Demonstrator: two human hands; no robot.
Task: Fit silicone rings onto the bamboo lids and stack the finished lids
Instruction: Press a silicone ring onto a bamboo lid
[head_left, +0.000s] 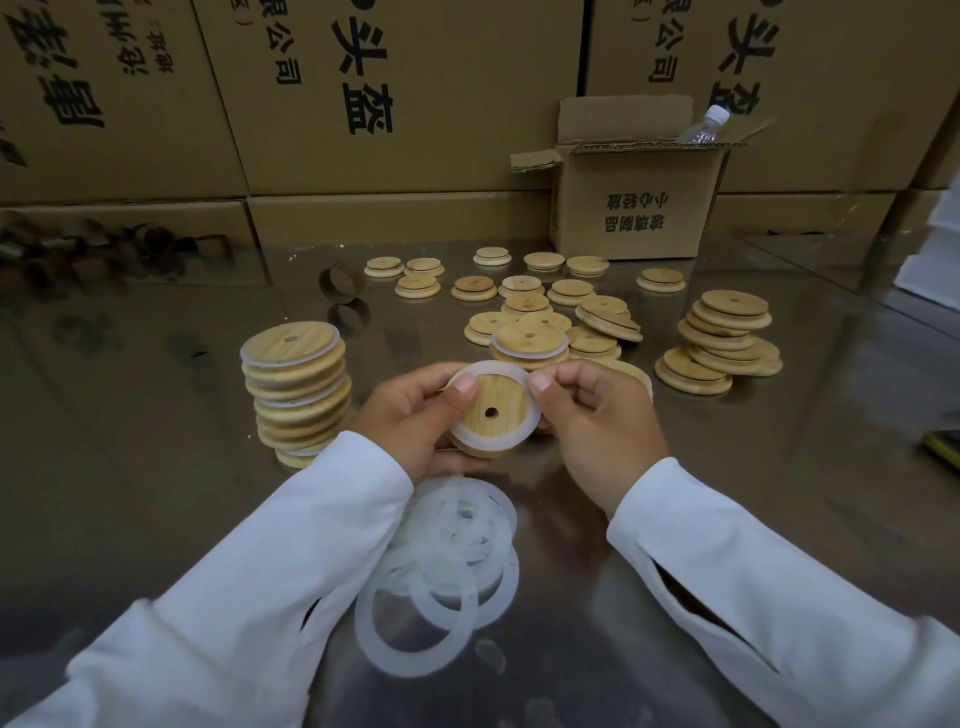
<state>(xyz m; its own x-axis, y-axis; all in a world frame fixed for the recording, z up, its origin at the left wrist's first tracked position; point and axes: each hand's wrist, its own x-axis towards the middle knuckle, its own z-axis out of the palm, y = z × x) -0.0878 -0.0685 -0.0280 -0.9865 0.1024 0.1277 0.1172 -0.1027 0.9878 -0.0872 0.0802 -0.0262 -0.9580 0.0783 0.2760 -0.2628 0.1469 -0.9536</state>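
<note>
left grip (415, 415) and right grip (597, 421) pinch a bamboo lid (496, 410), thumbs seating its silicone ring (467, 439). next, probably: onto the finished stack (296, 384) at nine o'clock.

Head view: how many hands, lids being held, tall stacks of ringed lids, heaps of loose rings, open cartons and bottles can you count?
Hands: 2 (left hand, right hand)
Held lid: 1
Tall stack of ringed lids: 1
Heap of loose rings: 1
Open carton: 1
Bottle: 1
Total: 7
</note>
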